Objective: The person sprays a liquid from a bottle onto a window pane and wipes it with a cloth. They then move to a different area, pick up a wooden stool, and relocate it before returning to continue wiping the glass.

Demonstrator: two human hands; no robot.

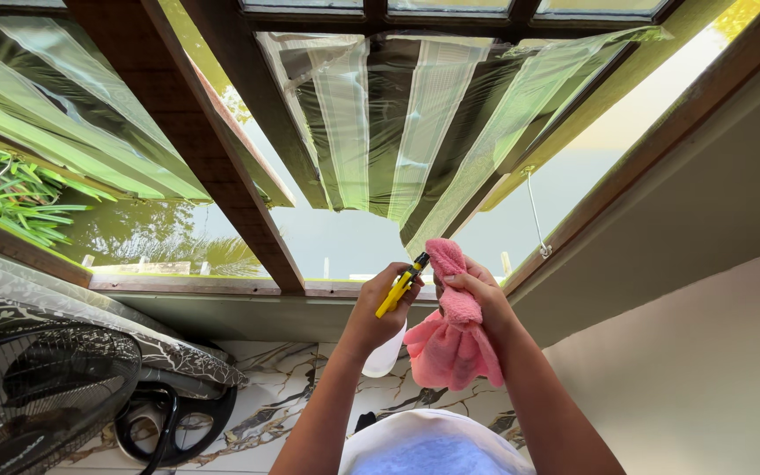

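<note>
My left hand (378,308) grips a spray bottle (386,352) with a yellow and black trigger head (401,286); its pale body hangs below my fist. My right hand (477,295) holds a pink cloth (450,339) bunched up, one end raised right in front of the nozzle, the rest hanging down over my wrist. Both hands are held up close together in front of a wooden-framed window (248,211), just below an open pane (415,123) covered with streaky film.
A dark wooden frame post (213,149) splits the window. A metal stay hook (536,215) hangs at the right. A standing fan (46,396) and patterned fabric (72,308) sit at lower left. A plain wall (705,352) is on the right; a marbled surface (274,396) lies below.
</note>
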